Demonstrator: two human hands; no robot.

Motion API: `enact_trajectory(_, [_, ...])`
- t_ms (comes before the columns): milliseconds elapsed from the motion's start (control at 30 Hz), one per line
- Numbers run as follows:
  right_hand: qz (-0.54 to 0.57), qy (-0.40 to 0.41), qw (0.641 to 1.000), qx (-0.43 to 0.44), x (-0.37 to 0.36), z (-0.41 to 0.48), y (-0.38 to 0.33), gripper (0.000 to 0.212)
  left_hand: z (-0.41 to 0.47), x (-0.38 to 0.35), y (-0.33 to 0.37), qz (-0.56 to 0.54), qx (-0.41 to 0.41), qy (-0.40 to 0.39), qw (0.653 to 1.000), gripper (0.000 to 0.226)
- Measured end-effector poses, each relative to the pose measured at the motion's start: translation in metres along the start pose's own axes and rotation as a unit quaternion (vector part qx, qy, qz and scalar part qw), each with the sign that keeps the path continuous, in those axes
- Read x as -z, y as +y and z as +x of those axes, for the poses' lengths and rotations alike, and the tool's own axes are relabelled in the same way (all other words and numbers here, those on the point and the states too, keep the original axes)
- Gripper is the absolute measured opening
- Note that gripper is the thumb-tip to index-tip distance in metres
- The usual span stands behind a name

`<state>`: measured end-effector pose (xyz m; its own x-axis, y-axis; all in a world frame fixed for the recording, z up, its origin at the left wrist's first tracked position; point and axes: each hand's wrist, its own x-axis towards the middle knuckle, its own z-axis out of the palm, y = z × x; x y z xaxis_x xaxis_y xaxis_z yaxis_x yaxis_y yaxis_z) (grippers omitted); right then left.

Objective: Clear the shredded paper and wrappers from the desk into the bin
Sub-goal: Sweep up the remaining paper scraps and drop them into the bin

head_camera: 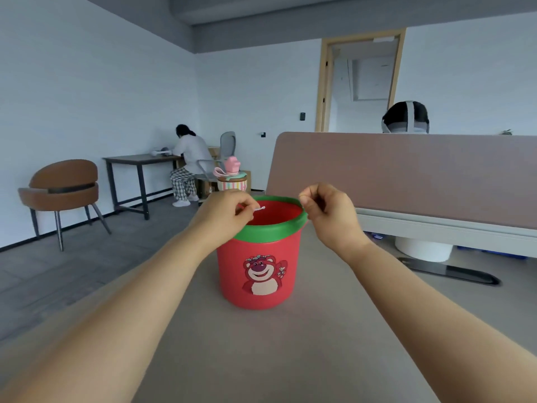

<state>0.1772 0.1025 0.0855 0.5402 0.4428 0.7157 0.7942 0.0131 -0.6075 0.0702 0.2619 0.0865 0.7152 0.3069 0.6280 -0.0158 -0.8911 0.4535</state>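
Red plastic with a green rim band identifies the bin (258, 251), which stands upright on the grey desk (290, 359) directly ahead, its bear print facing the camera and its mouth unobstructed. Both hands are raised to rim height. The left hand (223, 213) pinches a small white paper scrap (259, 209) between thumb and fingertips; the scrap projects over the opening, inside the line of the near rim. The right hand (328, 210) is curled closed at the right side of the rim with thumb pressed to forefinger; whether it holds a piece cannot be told, since nothing shows between the fingers. The visible desk surface around the bin carries no further shreds or wrappers, so the task appears close to completion, though the desk edges lie outside the view. To perform the drop correctly, position each pinch over the centre of the opening rather than above the rim band, lower the fingertips slightly below rim level, then spread the fingers fully. Light paper may cling to skin or drift sideways; rub thumb against forefinger to free it. Avoid knocking the rim, as the bin looks light and could tip.
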Motion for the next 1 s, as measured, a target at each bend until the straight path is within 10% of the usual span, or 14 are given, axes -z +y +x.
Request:
enact_trajectory(167, [-0.034, -0.012, 0.998, 0.043, -0.032, 0.02, -0.007, 0.009, -0.016, -0.009, -0.013, -0.024, -0.016, 0.143, 0.989, 0.018])
enact_trajectory(700, [-0.059, -0.079, 0.995, -0.023, -0.032, 0.029, 0.007, 0.009, -0.042, -0.039, -0.046, -0.057, -0.055, 0.148, 0.986, 0.056])
enact_trajectory(1000, [-0.067, -0.018, 0.997, 0.035, 0.024, -0.004, 0.018, 0.021, -0.043, -0.049, 0.012, -0.073, -0.188, 0.224, 0.954, 0.02])
